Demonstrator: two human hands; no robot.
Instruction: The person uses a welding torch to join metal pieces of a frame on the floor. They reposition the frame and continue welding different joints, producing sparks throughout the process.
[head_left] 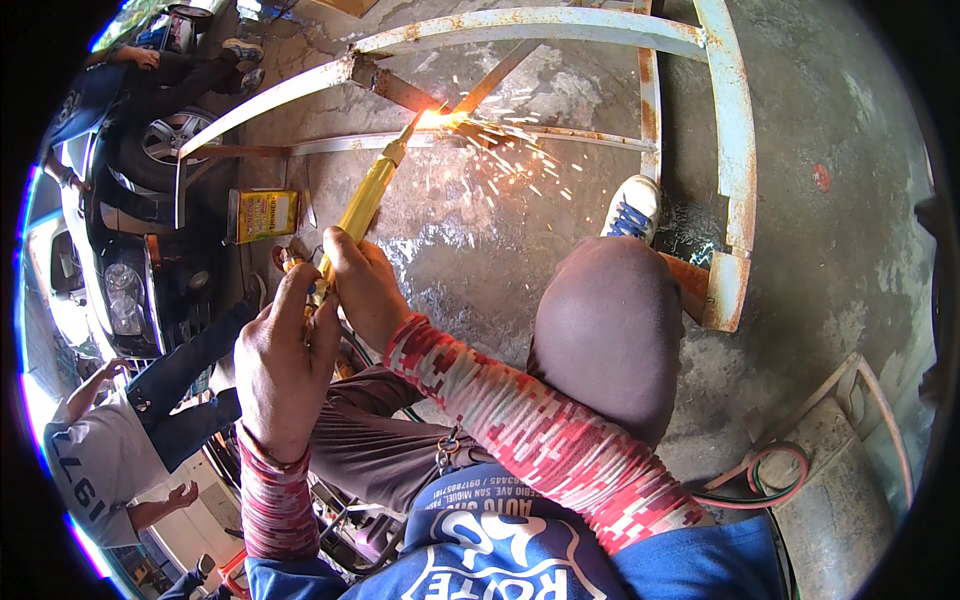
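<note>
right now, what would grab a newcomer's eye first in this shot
The bright flare and spray of sparks at top centre, where the yellow cutting torch meets the rusty white metal frame on the concrete floor. Both hands hold the torch: left hand lower on it, right hand just above. At far left, a black car.

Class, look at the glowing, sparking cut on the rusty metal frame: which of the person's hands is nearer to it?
Right. The right hand holds the yellow cutting torch higher up its handle, closer to the sparking cut. The left hand sits behind it, at the torch's rear end.
</note>
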